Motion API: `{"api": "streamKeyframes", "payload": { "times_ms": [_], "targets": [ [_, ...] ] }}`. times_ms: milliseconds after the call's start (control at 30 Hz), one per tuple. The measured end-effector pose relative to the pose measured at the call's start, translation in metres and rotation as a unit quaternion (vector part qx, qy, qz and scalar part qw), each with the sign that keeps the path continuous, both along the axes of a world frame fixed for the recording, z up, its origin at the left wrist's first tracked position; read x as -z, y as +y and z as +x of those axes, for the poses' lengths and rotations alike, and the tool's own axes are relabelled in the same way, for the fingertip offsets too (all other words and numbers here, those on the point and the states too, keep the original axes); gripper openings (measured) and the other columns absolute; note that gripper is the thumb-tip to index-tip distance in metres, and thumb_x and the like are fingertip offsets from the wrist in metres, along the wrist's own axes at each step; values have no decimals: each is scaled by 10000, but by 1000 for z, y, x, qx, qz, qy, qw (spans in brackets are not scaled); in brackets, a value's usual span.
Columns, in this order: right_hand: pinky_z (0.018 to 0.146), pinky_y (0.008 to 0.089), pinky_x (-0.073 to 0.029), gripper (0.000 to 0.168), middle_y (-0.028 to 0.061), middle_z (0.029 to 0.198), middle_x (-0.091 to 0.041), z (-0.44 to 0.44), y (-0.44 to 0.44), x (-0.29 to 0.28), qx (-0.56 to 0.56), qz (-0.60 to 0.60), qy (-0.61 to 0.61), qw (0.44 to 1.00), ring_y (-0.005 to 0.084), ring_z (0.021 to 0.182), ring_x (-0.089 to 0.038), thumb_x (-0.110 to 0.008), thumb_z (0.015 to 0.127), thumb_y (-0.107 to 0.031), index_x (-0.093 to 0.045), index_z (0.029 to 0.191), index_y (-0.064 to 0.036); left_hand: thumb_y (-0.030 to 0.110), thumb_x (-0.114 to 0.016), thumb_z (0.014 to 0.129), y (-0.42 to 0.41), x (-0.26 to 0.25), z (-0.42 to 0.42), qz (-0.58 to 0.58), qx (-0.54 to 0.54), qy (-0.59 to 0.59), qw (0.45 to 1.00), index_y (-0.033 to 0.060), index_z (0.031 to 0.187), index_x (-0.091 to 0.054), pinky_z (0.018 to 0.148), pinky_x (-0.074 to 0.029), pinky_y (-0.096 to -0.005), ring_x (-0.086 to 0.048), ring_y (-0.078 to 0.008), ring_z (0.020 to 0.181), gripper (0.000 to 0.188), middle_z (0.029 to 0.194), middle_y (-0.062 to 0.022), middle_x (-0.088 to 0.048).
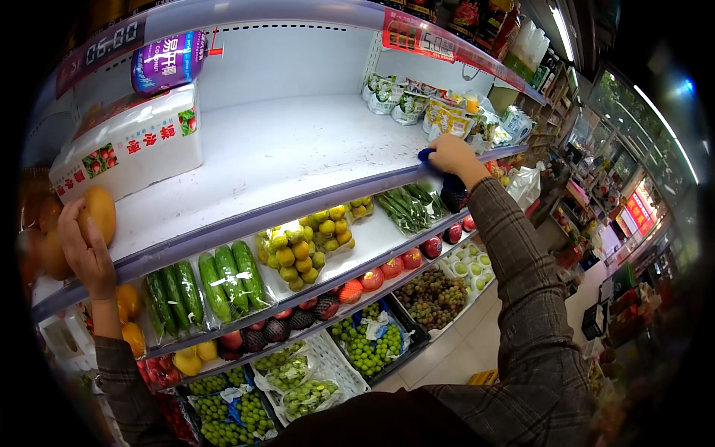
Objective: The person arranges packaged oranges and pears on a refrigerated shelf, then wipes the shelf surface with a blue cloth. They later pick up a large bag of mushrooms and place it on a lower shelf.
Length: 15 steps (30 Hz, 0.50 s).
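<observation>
My left hand [86, 246] rests its fingers around a smooth orange-yellow fruit [99, 215], perhaps a mango, at the left end of the white shelf. My right hand [453, 156] grips a dark blue cloth [430, 159] at the shelf's front edge on the right, and part of the cloth hangs over the rim. Just behind that hand stand several small snack pouches [447, 120]. The white shelf board [279, 145] between my hands bears small dark marks. More orange-yellow fruit lies beside my left hand.
A white fruit carton [134, 139] carries a purple-wrapped package [167, 61] at left. Below are packed cucumbers [232, 279], small green-yellow citrus [296, 254], leafy greens [410, 207] and a black crate of green grapes [371, 341]. A price rail [335, 14] runs overhead.
</observation>
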State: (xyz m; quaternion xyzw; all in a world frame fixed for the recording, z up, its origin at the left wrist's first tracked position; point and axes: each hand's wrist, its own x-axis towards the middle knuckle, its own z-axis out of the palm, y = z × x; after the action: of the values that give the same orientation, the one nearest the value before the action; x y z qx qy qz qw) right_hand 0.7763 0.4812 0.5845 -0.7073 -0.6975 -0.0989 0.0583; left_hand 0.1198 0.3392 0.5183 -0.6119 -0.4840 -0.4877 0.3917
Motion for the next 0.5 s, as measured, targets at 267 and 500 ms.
{"api": "streamKeyframes", "payload": {
  "times_ms": [267, 500],
  "targets": [
    [783, 425, -553, 294, 145, 961, -735, -19, -4, 1, 9, 20, -34, 999, 346, 899, -704, -605, 795, -218, -750, 1018, -92, 142, -464, 987, -4, -4, -3, 4, 3, 3, 1000, -12, 1209, -574, 1060, -382, -405, -535, -323, 1195, 291, 1244, -160, -586],
    [824, 419, -540, 317, 184, 1005, -718, 0, 15, 2, 118, 63, -29, 991, 353, 923, -687, -626, 756, -204, -743, 1021, -75, 148, -489, 966, -5, -7, 8, 8, 6, -7, 1000, -9, 1197, -577, 1041, -387, -415, -541, -341, 1166, 293, 1217, -172, -591]
  ]
}}
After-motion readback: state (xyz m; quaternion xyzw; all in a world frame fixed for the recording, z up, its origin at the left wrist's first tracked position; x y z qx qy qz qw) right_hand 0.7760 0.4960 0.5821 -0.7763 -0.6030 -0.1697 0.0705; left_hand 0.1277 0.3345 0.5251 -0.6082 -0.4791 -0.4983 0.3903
